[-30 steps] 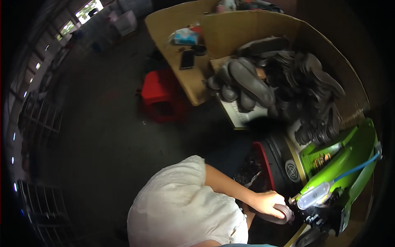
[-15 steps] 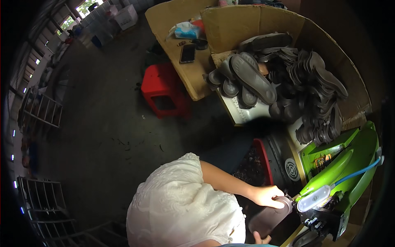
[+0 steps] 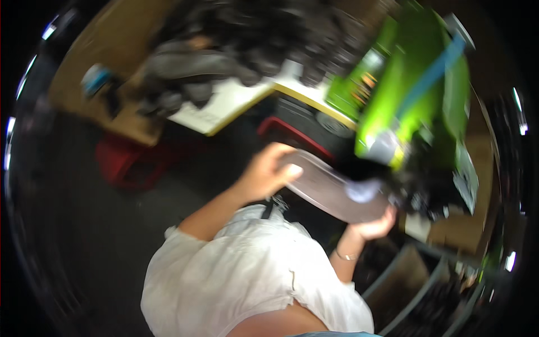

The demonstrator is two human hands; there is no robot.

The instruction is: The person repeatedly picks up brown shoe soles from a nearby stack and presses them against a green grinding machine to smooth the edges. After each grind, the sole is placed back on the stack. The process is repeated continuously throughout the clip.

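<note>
Grey and flat, the sole (image 3: pixel 331 191) is long with rounded ends, its surface smooth and slightly glossy; motion blur hides any finer pattern. It lies tilted, one end higher at the left, the other lower at the right, where it runs under the green machine (image 3: pixel 415 106). A pale round blur sits on its right part, just beneath the machine's light-coloured nozzle; what that spot is cannot be told.

Both hands hold the sole. The left hand (image 3: pixel 266 171) is curled over the upper left end, fingers (image 3: pixel 289 171) wrapped across the edge. The right hand (image 3: pixel 373 224) cups the lower right end from below, fingers bent up around it; a thin bracelet (image 3: pixel 345 256) rings that wrist. The forearms rise from a white shirt (image 3: pixel 241 275) at the lower middle.

Behind the sole, a black block with a red rim (image 3: pixel 303 126) stands by the machine's base. Farther up, a heap of dark soles (image 3: pixel 241 50) fills a cardboard box (image 3: pixel 132 126), with a white, yellow-edged sheet (image 3: pixel 224 104) jutting from under the heap. A red stool (image 3: pixel 132 163) stands on the dark floor (image 3: pixel 78 224) left of the arms. A blue strap (image 3: pixel 432 76) runs across the machine's top.
</note>
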